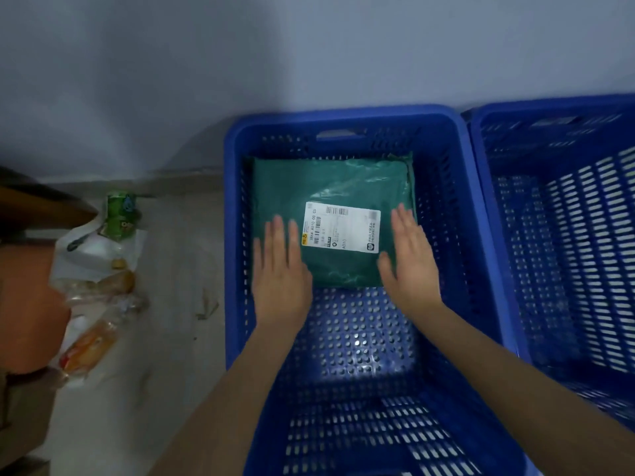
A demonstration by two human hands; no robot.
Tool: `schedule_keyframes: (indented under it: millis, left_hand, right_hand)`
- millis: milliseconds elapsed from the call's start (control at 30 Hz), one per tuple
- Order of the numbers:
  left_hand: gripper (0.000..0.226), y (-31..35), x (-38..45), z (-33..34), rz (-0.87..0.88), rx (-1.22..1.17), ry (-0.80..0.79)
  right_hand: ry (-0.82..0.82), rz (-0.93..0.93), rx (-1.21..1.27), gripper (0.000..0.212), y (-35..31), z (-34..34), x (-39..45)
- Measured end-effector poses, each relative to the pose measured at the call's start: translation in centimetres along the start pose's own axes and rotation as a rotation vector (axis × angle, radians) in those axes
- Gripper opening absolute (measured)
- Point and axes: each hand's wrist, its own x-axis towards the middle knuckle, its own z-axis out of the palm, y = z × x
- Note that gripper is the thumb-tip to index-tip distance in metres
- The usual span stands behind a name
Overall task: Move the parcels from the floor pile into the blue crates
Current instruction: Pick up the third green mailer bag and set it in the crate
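Note:
A green plastic parcel (pixel 343 182) with a white shipping label lies flat on the bottom of a blue perforated crate (pixel 233 207), against its far wall. My left hand (pixel 280 269) is over the parcel's near left corner, fingers straight and spread. My right hand (pixel 410 259) is over its near right corner, also flat with straight fingers. Neither hand curls round the parcel. The near half of the crate's floor is bare.
A second blue crate (pixel 563 235) stands right beside the first, with nothing visible inside. On the pale floor at left lie a green can (pixel 121 214), white paper and clear food wrappers (pixel 92 304). A brown object fills the far left edge. A grey wall rises behind.

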Motion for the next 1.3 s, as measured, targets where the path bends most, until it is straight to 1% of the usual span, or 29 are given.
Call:
schedule_keyframes:
  millis: [33,67,100,133,167,200,233,267,333,433,600,733,800,833,933,1000,1067,1133,1200,1267,1300]
  left_hand:
    - [0.076,0.4,-1.5,0.6,0.17,0.118,-0.022]
    - [0.082,0.5,-2.8,1.4,0.3,0.241,-0.097]
    - [0.086,0.3,-3.9,2.2,0.365,0.334,-0.196]
    - [0.088,0.0,-4.5,2.9,0.369,0.403,-0.29]
    - [0.089,-0.4,-4.8,3.5,0.348,0.454,-0.364]
    - [0.089,-0.9,-4.8,4.1,0.332,0.489,-0.389]
    - [0.09,-1.2,-4.6,4.4,0.327,0.516,-0.378]
    - [0.09,-1.5,-4.4,4.6,0.331,0.538,-0.359]
    - [0.088,-1.9,-3.7,4.7,0.344,0.57,-0.322]
    - [0.086,-2.1,-2.2,4.5,0.324,0.584,-0.31]
    - [0.089,-2.5,0.4,4.5,0.319,0.602,-0.259]
    - [0.097,-3.4,2.2,3.7,0.387,0.656,-0.314]
    - [0.1,-3.2,2.2,3.2,0.389,0.673,-0.357]
    - [0.101,-2.6,1.9,2.9,0.376,0.675,-0.38]
    - [0.096,0.4,0.5,1.0,0.297,0.652,-0.456]
    - [0.088,2.6,-0.8,-0.6,0.263,0.587,-0.516]
    - [0.08,4.3,-2.1,-2.2,0.228,0.5,-0.615]
    - [0.074,5.8,-3.2,-3.7,0.15,0.421,-0.736]
    - [0.068,6.7,-4.3,-5.2,0.055,0.328,-0.874]
    - [0.063,7.8,-5.1,-6.7,-0.047,0.225,-1.0]
    - [0.062,8.5,-5.3,-7.4,-0.105,0.153,-1.022]
  right_hand:
    - [0.002,-0.116,-0.175,0.062,-0.5,0.6,-1.1]
    - [-0.028,-0.202,-0.327,0.062,-0.9,1.4,-2.2]
    - [-0.083,-0.244,-0.457,0.064,-1.1,2.3,-3.3]
    - [-0.168,-0.216,-0.549,0.07,-1.1,3.0,-4.1]
    - [-0.253,-0.126,-0.604,0.077,-0.9,3.5,-4.6]
    - [-0.308,-0.024,-0.635,0.084,-0.4,4.0,-4.8]
    - [-0.345,0.055,-0.657,0.089,0.3,4.4,-4.6]
    - [-0.364,0.084,-0.67,0.093,0.8,4.5,-4.2]
    - [-0.366,0.053,-0.66,0.098,1.2,4.6,-3.2]
    - [-0.347,0.014,-0.642,0.103,1.0,4.5,-1.0]
    - [-0.318,-0.03,-0.669,0.109,1.3,4.0,2.1]
    - [-0.345,-0.02,-0.687,0.109,1.1,3.8,2.8]
    - [-0.38,-0.009,-0.686,0.105,0.8,3.3,2.7]
    - [-0.407,0.006,-0.675,0.101,0.5,3.0,2.6]
    - [-0.49,0.05,-0.596,0.073,-1.0,1.4,1.2]
    - [-0.509,0.093,-0.516,0.065,-2.3,0.1,-0.7]
    - [-0.533,0.193,-0.404,0.063,-3.2,-1.3,-2.9]
    - [-0.568,0.308,-0.313,0.06,-3.8,-2.9,-5.0]
    - [-0.617,0.392,-0.272,0.05,-4.0,-5.3,-6.6]
    - [-0.583,0.463,-0.196,0.044,-3.9,-8.0,-8.3]
    - [-0.543,0.489,-0.151,0.044,-3.6,-9.4,-9.1]
